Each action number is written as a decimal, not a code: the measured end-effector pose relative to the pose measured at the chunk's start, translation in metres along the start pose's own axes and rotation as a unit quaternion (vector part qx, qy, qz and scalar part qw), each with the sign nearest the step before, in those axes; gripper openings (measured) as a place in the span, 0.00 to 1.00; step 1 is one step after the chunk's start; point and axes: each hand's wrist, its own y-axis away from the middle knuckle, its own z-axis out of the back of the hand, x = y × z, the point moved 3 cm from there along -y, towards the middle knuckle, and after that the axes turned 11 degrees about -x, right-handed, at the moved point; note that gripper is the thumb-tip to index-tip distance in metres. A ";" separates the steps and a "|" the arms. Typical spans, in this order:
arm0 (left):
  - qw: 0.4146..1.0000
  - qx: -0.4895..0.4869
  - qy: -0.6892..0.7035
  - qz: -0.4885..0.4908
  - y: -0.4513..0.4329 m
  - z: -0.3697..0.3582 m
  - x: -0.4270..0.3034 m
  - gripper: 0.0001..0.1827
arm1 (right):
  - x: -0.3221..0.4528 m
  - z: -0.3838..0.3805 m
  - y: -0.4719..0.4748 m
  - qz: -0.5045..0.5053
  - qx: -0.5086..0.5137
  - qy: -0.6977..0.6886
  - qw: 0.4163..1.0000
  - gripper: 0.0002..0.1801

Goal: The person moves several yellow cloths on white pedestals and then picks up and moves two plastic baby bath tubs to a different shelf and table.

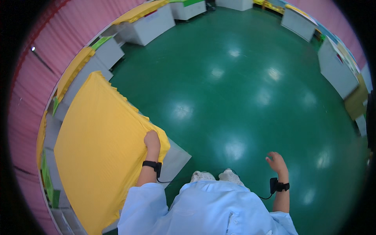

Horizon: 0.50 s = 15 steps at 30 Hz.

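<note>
A large yellow cloth lies spread over a pale box-like table on the left, its right edge gathered in wrinkles. My left hand is closed at the cloth's near right corner, with folds running from it, and appears to grip the fabric. Beside that corner a bare grey-white part of the table shows. My right hand hangs in the air over the green floor, fingers apart and slightly curled, holding nothing. Both wrists wear black straps with a small black device and a cable.
Several white cabinets with yellow or green covers stand along the pink curtain at the left and back. More white cabinets stand at the right. The green floor is shiny. My shoes are beside the table.
</note>
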 end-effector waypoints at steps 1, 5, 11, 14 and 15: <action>1.000 0.010 -0.011 0.013 0.005 0.004 0.000 0.08 | 0.012 0.001 -0.032 0.039 0.008 0.024 0.999 0.16; 0.996 0.048 0.076 0.004 0.013 0.051 -0.005 0.07 | 0.074 -0.004 -0.162 0.162 0.062 0.049 0.984 0.16; 0.984 0.133 0.115 0.024 0.039 0.094 -0.008 0.05 | 0.179 -0.077 -0.296 0.322 0.136 0.009 0.937 0.17; 0.974 0.175 0.118 0.087 0.061 0.108 -0.015 0.03 | 0.233 -0.107 -0.318 0.343 0.228 0.015 0.911 0.18; 0.968 0.182 0.119 0.127 0.062 0.109 -0.019 0.04 | 0.248 -0.118 -0.331 0.340 0.271 0.001 0.900 0.18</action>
